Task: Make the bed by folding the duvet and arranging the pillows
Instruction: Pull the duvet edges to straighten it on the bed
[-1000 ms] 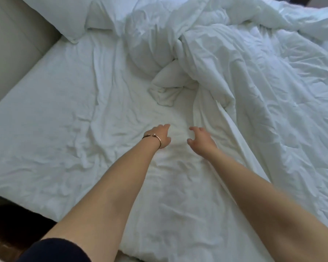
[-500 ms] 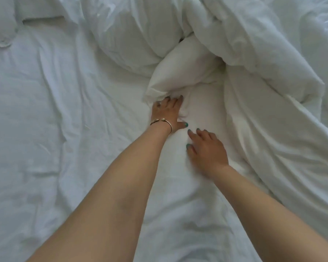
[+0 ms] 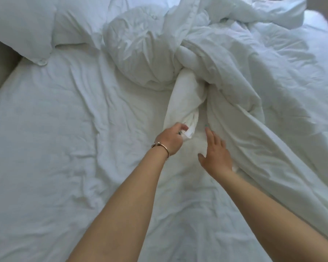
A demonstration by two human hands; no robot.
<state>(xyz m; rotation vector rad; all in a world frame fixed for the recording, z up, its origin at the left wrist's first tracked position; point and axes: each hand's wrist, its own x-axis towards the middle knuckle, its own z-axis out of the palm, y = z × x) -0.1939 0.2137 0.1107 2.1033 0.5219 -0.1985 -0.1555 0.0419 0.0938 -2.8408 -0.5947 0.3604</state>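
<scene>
the left hand [image 3: 169, 140] pinches the corner of a smooth white pillow [image 3: 184, 99] half buried under the crumpled, puffy duvet [image 3: 244, 76] mid-bed. the right hand [image 3: 216, 154] lies flat, fingers straight, on the creased sheet [image 3: 64, 148]. another plump pillow [image 3: 21, 25] sits far left.

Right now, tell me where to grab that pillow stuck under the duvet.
Take the pillow by its near, free corner, where the left hand already pinches it, coming from the foot side. Its far end is buried under the bunched duvet, so only this end is exposed. The right hand could add a second grip.
</scene>
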